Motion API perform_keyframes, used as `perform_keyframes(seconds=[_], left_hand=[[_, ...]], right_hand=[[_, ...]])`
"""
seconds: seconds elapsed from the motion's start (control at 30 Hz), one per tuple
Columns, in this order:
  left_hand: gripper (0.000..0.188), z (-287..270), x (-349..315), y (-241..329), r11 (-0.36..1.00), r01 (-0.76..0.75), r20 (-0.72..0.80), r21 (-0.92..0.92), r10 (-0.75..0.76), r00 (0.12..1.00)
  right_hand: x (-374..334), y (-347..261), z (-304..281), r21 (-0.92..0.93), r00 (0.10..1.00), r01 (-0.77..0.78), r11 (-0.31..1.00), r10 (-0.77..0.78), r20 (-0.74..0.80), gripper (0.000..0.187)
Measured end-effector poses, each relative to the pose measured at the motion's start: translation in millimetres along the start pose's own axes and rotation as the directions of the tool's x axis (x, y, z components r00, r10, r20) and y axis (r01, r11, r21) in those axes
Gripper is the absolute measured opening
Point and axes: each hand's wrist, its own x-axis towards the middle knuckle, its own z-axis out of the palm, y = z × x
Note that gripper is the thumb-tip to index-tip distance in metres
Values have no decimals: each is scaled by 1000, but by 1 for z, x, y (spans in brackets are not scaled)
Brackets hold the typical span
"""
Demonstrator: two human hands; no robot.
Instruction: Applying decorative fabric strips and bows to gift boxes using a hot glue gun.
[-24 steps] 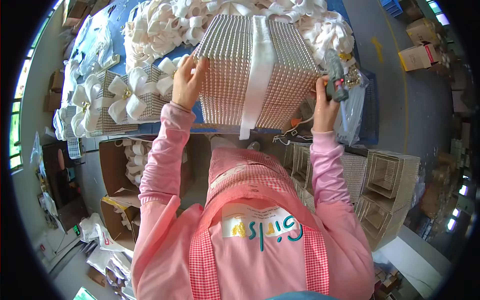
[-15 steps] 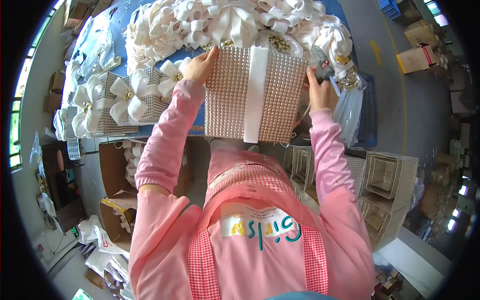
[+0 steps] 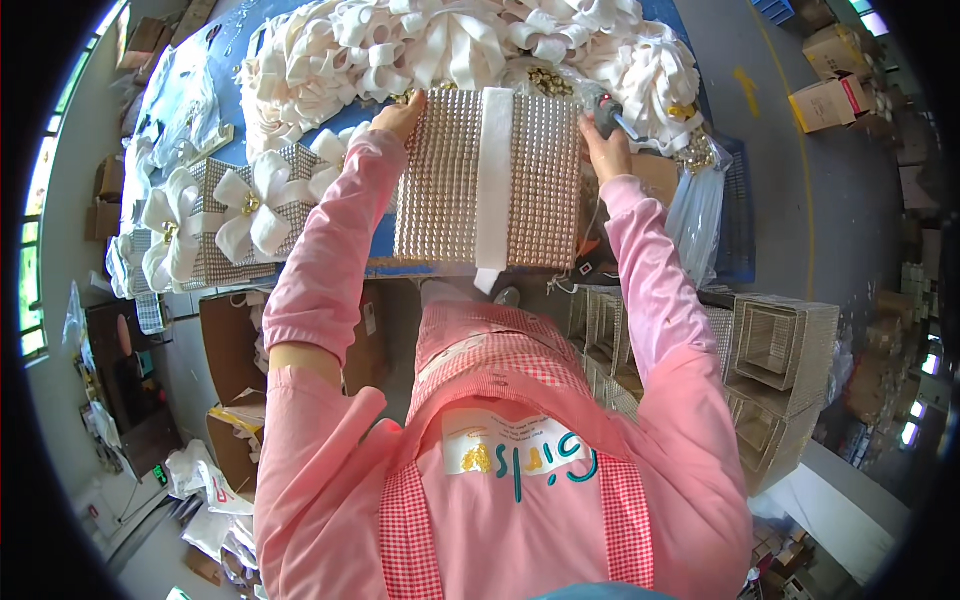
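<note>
Here | L fingers [image 3: 413, 104] on beaded, wht-banded box [image 3: 440, 185] | R fingers [image 3: 590, 130] w/ glue gun [image 3: 606, 113]

Grey floor over on the right has a yellow line [image 3: 807, 190] running down it, plus a yellow arrow [image 3: 745, 90] painted to the left of that. Couple of brown cardboard cartons [image 3: 825, 107] sit by the line, and there's a blue plastic crate [image 3: 774, 10] up at the top edge. Far left is bright windows [image 3: 42, 220]. Lower left it's a messy heap of white plastic bags [image 3: 195, 468], with a tiny green-lit display [image 3: 158, 474] right near it.
</note>
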Motion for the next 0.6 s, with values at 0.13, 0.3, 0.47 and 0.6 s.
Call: perform_keyframes(seconds=[0.13,0.3,0.47,0.6], left_hand=[[41,5,-73,-9,892,-413,-393,-183,319,863],[15,51,-214,-66,656,-571,-489,-493,334,806],[38,155,-241,-75,755,-322,-217,-571,240,946],[31,181,-227,-59,697,-223,-132,-681,183,974]], right_hand=[[-18,-6,-27,425,973,-229,876,210,91,40],[-69,-30,-81,522,962,-269,809,254,102,42],[-105,-19,-88,499,958,-286,818,262,118,36],[-123,-14,-83,442,949,-315,840,270,163,39]])
